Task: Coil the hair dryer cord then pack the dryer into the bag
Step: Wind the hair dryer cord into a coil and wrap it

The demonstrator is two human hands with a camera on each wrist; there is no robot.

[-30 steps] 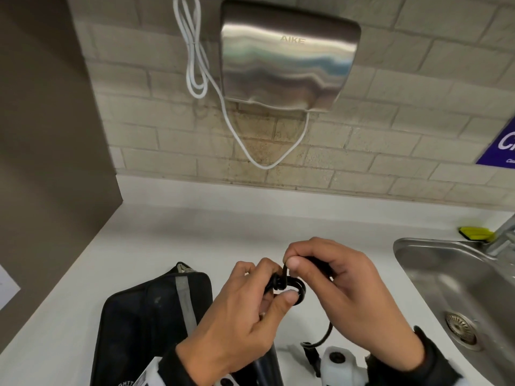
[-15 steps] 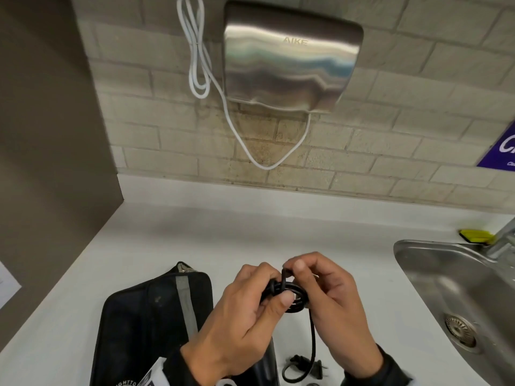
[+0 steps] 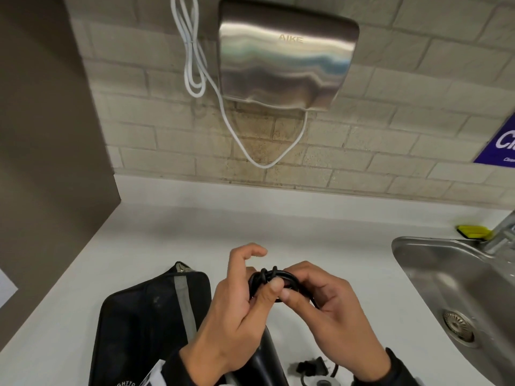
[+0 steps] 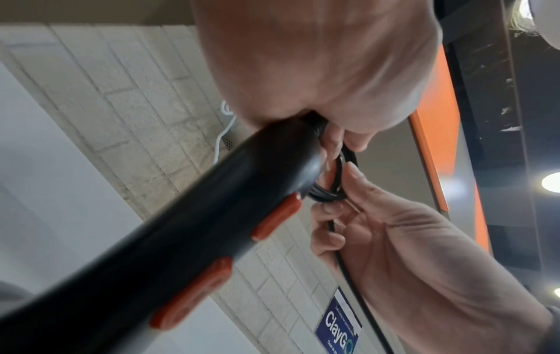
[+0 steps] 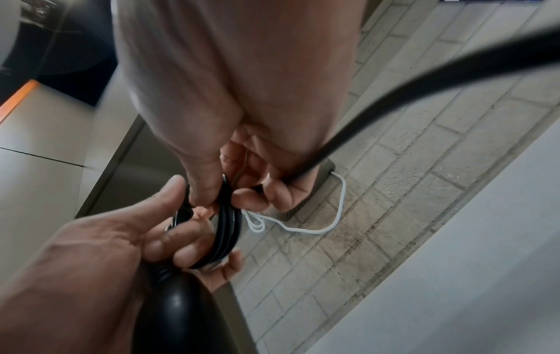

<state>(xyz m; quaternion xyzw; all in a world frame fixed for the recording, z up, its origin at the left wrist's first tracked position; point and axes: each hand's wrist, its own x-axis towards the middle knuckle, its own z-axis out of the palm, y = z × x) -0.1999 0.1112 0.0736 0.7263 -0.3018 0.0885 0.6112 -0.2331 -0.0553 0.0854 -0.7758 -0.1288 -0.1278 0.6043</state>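
Both hands are working on one small black coil of cord (image 3: 274, 281), held above the counter (image 3: 156, 240) in front of the person. Left hand (image 3: 237, 310) is pinching the coil's near-left side with thumb and curled fingers, index finger lifting free above it. Right hand (image 3: 328, 313) is pinching the coil's right side, thumb tip pressing beside the left thumb. Hair dryer (image 4: 169, 239) is hanging directly below the left grip, its long axis running down and toward the person, handle end uppermost against the coil. Loose tail of cord is trailing down from the right hand to the plug (image 3: 310, 367), lying on the counter near the right wrist. Bag (image 3: 145, 321) is lying flat just left of the left hand, so that hand appears nearer for packing. Remaining tail probably needs securing first.
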